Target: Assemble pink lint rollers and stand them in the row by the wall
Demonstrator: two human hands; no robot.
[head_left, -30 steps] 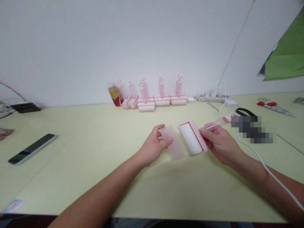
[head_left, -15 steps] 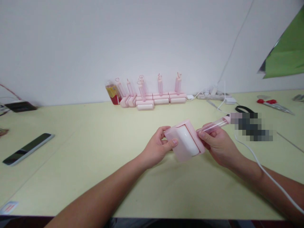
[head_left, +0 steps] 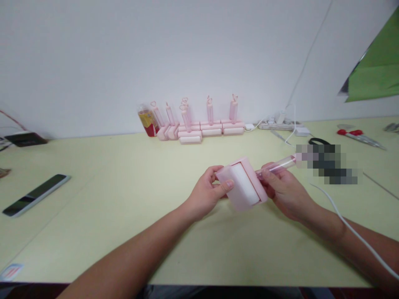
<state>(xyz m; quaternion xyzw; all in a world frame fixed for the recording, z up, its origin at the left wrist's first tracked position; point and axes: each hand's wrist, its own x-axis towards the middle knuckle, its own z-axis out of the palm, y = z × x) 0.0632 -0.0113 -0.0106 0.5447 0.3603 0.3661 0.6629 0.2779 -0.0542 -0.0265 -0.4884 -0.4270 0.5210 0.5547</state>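
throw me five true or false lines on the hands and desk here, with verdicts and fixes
1. The right hand grips a clear handle. True.
2. The left hand is resting flat on the desk. False: the left hand holds a pink cover.
3. The roller's white face is fully hidden. False: much of the white face shows.
4. Similar pink rollers stand near the wall. True.
5. The red-handled tool lies left of both hands. False: the red-handled tool lies to their right.

The person's left forearm [head_left: 146, 245] and right forearm [head_left: 336, 228] slant inward from the near side; the left hand [head_left: 205, 195] pinches, thumb [head_left: 225, 189] uppermost, the right hand [head_left: 288, 189] grips, the 2 apart.
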